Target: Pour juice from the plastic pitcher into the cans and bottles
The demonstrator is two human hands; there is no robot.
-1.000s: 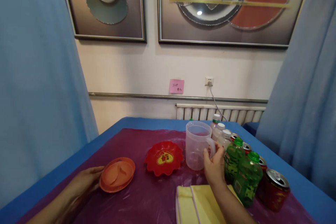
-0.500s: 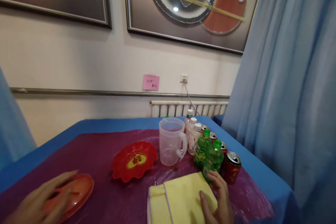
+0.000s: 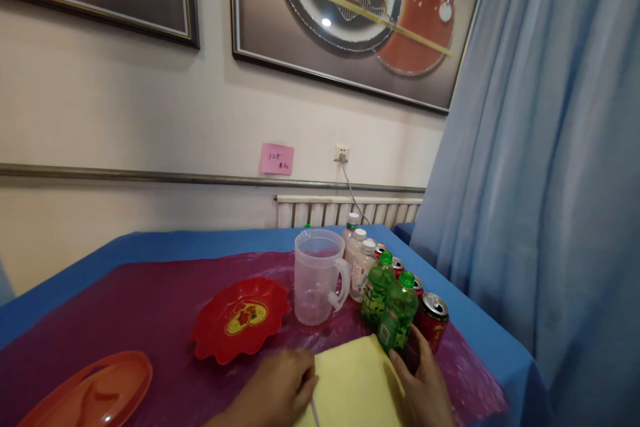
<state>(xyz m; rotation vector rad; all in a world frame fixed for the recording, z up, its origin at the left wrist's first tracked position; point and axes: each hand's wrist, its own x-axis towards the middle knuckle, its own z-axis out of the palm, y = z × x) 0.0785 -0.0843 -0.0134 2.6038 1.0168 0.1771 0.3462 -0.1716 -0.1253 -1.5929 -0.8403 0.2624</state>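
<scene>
A folded yellow cloth (image 3: 357, 380) with a thin purple stripe lies at the front of the table. Curled fingers of my left hand (image 3: 280, 383) close on its left part; the fingertips are partly hidden. At the cloth's right edge is my right hand (image 3: 425, 383), thumb and fingers apart, close to the base of the nearer green bottle (image 3: 399, 313). Whether it touches the bottle I cannot tell. Behind the cloth stands a clear plastic jug (image 3: 317, 280), its handle to the right. A red scalloped plate (image 3: 213, 340) sits left of the jug.
An orange oval lid or dish (image 3: 95, 393) lies front left. Right of the jug stand another green bottle (image 3: 377, 293), several white-capped bottles (image 3: 361, 273) and several red cans (image 3: 434, 320). Purple plastic sheeting (image 3: 135, 307) covers part of the blue tablecloth (image 3: 165, 240). A blue curtain (image 3: 520, 180) hangs right.
My left hand has left the orange dish and moved right onto the yellow cloth. My right thumb has shifted from the cloth's top to its right edge. The view has turned slightly right.
</scene>
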